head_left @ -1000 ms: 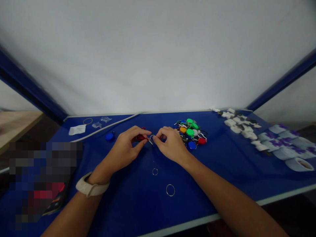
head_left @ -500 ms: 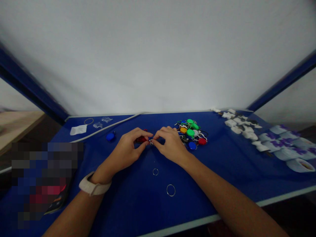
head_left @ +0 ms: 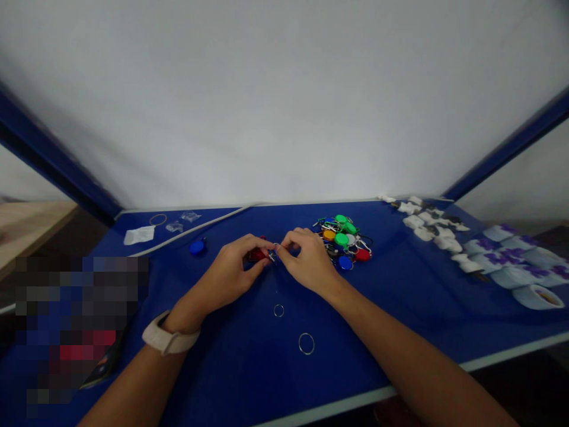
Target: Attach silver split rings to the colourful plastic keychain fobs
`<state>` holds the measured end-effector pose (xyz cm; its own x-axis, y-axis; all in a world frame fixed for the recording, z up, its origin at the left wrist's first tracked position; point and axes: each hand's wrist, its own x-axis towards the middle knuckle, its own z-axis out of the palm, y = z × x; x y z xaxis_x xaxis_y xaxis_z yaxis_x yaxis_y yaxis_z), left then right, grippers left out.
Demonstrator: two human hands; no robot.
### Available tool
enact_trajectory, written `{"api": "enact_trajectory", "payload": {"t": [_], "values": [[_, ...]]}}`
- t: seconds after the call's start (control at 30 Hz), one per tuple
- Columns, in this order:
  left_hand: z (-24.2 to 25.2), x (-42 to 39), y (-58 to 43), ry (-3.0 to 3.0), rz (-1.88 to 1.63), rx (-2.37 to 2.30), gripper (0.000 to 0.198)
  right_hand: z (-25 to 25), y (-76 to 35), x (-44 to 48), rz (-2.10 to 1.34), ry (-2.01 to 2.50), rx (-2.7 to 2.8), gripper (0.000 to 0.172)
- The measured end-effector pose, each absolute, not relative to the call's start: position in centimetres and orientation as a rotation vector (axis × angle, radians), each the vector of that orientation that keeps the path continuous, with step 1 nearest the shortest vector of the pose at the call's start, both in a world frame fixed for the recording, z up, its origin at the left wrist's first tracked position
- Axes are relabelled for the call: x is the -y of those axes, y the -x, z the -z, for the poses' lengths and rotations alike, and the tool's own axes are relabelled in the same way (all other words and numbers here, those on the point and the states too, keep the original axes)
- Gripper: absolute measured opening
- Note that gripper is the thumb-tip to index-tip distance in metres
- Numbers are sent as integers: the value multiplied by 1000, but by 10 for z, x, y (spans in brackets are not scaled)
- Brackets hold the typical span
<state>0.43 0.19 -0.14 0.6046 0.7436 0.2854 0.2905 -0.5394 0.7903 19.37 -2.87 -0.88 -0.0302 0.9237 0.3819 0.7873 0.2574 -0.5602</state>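
My left hand (head_left: 237, 264) is closed in a pinch around a red badge reel (head_left: 256, 254), whose small metal end pokes out past the fingertips. Opposite it, my right hand (head_left: 306, 258) pinches a thin metal ring (head_left: 276, 245) between thumb and forefinger. The two sets of fingertips almost meet, and I cannot tell whether the ring is threaded onto the reel's metal end. On the blue table below the hands lie a small key ring (head_left: 278, 311) and a larger key ring (head_left: 306, 344). A single blue badge reel (head_left: 197, 247) rests to the left.
Right of my hands sits a pile of coloured badge reels with carabiners (head_left: 341, 239). Farther right are several white pieces (head_left: 438, 228) and white tape-like rolls with purple marks (head_left: 511, 261). A grey cable (head_left: 200, 230), white paper (head_left: 139, 235) and clear plastic scraps (head_left: 190, 217) lie back left.
My right fingers have shifted slightly, and the ring now stands up in view between the hands. My left hand keeps the red badge reel nearly in place.
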Motion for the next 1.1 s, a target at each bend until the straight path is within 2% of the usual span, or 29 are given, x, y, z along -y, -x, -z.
{"api": "enact_trajectory", "payload": {"t": [0.37, 0.67, 1.1], "values": [[5, -8, 0, -2073, -1003, -1011, 34, 7, -190, 32, -234, 1570, 1974, 15], [3, -9, 2, -1938, -1067, -1198, 29, 9, -193, 29, -349, 1451, 1721, 12], [-5, -10, -2, -1670, -1263, -1205, 22, 12, -197, 23, -433, 1416, 1437, 21]]}}
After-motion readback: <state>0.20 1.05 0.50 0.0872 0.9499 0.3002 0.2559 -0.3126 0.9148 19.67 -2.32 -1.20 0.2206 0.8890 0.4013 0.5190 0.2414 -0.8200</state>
